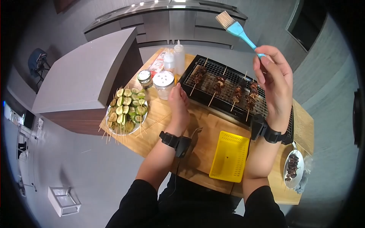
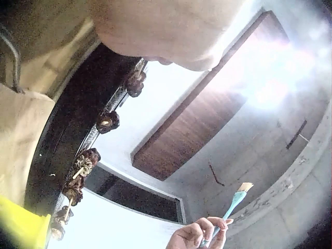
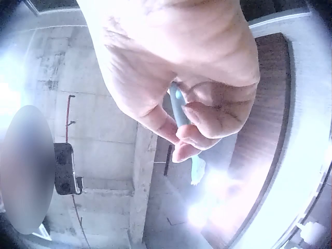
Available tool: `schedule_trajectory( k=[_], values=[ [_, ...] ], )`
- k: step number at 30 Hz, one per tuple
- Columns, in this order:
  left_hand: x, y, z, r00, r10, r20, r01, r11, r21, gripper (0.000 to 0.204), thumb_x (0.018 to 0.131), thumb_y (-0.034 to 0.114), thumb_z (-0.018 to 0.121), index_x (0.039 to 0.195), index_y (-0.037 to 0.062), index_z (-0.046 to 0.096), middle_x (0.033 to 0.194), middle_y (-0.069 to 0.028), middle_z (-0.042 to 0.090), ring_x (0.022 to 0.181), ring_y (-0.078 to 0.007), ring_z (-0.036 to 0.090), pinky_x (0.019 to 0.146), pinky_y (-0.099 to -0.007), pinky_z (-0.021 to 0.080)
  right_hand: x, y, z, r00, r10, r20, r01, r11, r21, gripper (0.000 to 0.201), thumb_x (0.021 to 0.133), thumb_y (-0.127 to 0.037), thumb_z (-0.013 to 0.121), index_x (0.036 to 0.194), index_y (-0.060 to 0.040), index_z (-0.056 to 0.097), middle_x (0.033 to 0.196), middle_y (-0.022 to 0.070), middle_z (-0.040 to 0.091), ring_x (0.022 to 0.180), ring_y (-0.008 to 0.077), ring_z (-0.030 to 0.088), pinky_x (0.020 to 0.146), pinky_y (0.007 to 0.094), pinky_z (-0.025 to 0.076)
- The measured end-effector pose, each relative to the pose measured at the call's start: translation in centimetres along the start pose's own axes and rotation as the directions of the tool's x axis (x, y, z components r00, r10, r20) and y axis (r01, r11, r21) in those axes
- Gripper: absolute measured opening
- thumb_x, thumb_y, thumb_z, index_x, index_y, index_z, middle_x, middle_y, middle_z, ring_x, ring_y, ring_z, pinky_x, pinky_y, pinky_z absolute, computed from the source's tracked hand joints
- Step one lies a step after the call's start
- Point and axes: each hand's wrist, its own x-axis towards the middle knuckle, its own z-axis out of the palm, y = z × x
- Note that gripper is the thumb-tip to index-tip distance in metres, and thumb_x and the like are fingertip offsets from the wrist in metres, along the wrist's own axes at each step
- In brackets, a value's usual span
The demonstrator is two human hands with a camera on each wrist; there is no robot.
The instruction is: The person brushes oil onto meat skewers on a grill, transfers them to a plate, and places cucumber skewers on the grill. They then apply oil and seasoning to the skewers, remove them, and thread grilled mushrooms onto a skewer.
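Note:
My right hand (image 1: 279, 83) is raised over the right part of the grill. It pinches the blue handle of a basting brush (image 1: 243, 35) between fingers and thumb, with the pale bristles pointing up and left. The brush (image 2: 234, 205) also shows in the left wrist view, held up in the air. My left hand (image 1: 178, 106) hovers by the grill's near left corner, beside a white-lidded jar (image 1: 164, 90), with no object seen in it; its fingers are partly hidden. Several skewers of browned meat (image 1: 219, 85) lie across the wire rack of the black grill (image 1: 228, 108).
A plate of sliced-vegetable skewers (image 1: 127, 108) stands left on the wooden table (image 1: 197, 155), near a smaller jar (image 1: 145, 78) and squeeze bottles (image 1: 179, 57). A yellow basket (image 1: 228, 157) sits in front of the grill. At right is a white plate (image 1: 300, 178) with dark meat skewers.

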Motion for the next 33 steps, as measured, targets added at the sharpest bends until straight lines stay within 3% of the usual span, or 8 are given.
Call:
schedule_trajectory(
  k=[5, 11, 17, 18, 22, 25, 28, 33],
  values=[
    [-0.4, 0.2, 0.3, 1.0, -0.005, 0.003, 0.005, 1.0, 0.005, 0.035, 0.105, 0.037, 0.06, 0.077, 0.0232, 0.044, 0.061, 0.0097, 0.033, 0.051, -0.0058, 0.029, 0.047, -0.0255, 0.021, 0.5, 0.4, -0.3, 0.999, -0.014, -0.044, 0.012, 0.999, -0.042, 0.026, 0.105, -0.02, 0.06, 0.122, -0.0041, 0.071, 0.083, -0.0025, 0.066, 0.062, -0.0006, 0.044, 0.052, 0.0171, 0.026],
    [-1.0, 0.5, 0.2, 0.996, -0.091, -0.018, 0.092, 0.993, 0.074, 0.034, 0.104, 0.035, 0.061, 0.077, 0.0214, 0.045, 0.061, 0.0068, 0.037, 0.051, -0.009, 0.033, 0.048, -0.0273, 0.024, 1.0, 3.8, -2.6, 0.991, 0.13, -0.028, -0.132, 0.987, -0.091, 0.021, 0.106, -0.021, 0.063, 0.117, -0.0067, 0.073, 0.07, -0.0073, 0.056, 0.06, -0.0007, 0.043, 0.051, 0.0186, 0.025],
    [-0.4, -0.6, -0.2, 0.998, -0.058, -0.006, 0.058, 0.994, 0.097, 0.029, 0.105, 0.03, 0.063, 0.081, 0.0189, 0.051, 0.062, 0.003, 0.049, 0.049, -0.0074, 0.039, 0.044, -0.0237, 0.025, 1.6, 6.8, -2.0, 0.97, 0.241, 0.017, -0.233, 0.951, -0.203, 0.017, 0.105, -0.02, 0.065, 0.112, -0.0082, 0.074, 0.074, -0.0045, 0.065, 0.065, 0.0014, 0.053, 0.052, 0.0171, 0.034],
    [-0.3, -0.7, -0.2, 0.996, -0.081, -0.03, 0.084, 0.993, 0.089, 0.028, 0.105, 0.03, 0.063, 0.082, 0.0183, 0.052, 0.064, 0.0024, 0.052, 0.049, -0.0069, 0.041, 0.044, -0.023, 0.026, 1.7, 7.7, -2.3, 0.967, 0.245, 0.074, -0.222, 0.946, -0.234, 0.017, 0.104, -0.02, 0.067, 0.112, -0.0072, 0.075, 0.081, -0.0006, 0.073, 0.073, 0.0026, 0.061, 0.055, 0.0174, 0.041],
    [-0.1, -0.6, -0.3, 0.992, -0.116, -0.045, 0.121, 0.982, 0.142, 0.021, 0.103, 0.03, 0.066, 0.09, 0.0158, 0.057, 0.075, -0.001, 0.062, 0.053, -0.0077, 0.047, 0.044, -0.0219, 0.03, 1.5, 9.4, -1.2, 0.95, 0.288, 0.125, -0.23, 0.911, -0.343, 0.017, 0.103, -0.015, 0.069, 0.116, -0.0054, 0.074, 0.089, 0.0042, 0.078, 0.075, 0.0057, 0.067, 0.06, 0.0197, 0.048],
    [-0.1, -0.7, -0.5, 0.994, -0.108, -0.003, 0.107, 0.975, 0.193, 0.018, 0.102, 0.029, 0.067, 0.096, 0.0141, 0.059, 0.082, -0.0029, 0.067, 0.054, -0.0077, 0.049, 0.044, -0.0214, 0.031, 1.2, 9.7, -0.6, 0.955, 0.26, 0.145, -0.196, 0.916, -0.35, 0.018, 0.103, -0.015, 0.068, 0.116, -0.0034, 0.074, 0.086, 0.0054, 0.078, 0.072, 0.0079, 0.067, 0.061, 0.0219, 0.05],
    [-0.2, -0.8, -0.3, 0.995, -0.095, 0.024, 0.089, 0.979, 0.182, 0.016, 0.103, 0.025, 0.069, 0.098, 0.0134, 0.059, 0.083, -0.0031, 0.069, 0.054, -0.0044, 0.048, 0.045, -0.0186, 0.031, 1.3, 10.2, -0.8, 0.945, 0.267, 0.19, -0.175, 0.901, -0.398, 0.019, 0.106, -0.015, 0.065, 0.12, -0.0049, 0.073, 0.089, 0.0045, 0.077, 0.082, 0.0059, 0.07, 0.058, 0.0188, 0.047],
    [-0.2, -0.9, -0.1, 0.996, -0.061, 0.058, 0.049, 0.981, 0.188, 0.013, 0.102, 0.017, 0.072, 0.104, 0.0115, 0.061, 0.084, -0.003, 0.071, 0.055, -0.0028, 0.049, 0.046, -0.0169, 0.033, 1.1, 10.2, -0.2, 0.954, 0.246, 0.171, -0.148, 0.882, -0.447, 0.022, 0.104, -0.019, 0.067, 0.116, -0.002, 0.073, 0.083, 0.0067, 0.078, 0.07, 0.0109, 0.067, 0.063, 0.0268, 0.052]
  ],
)
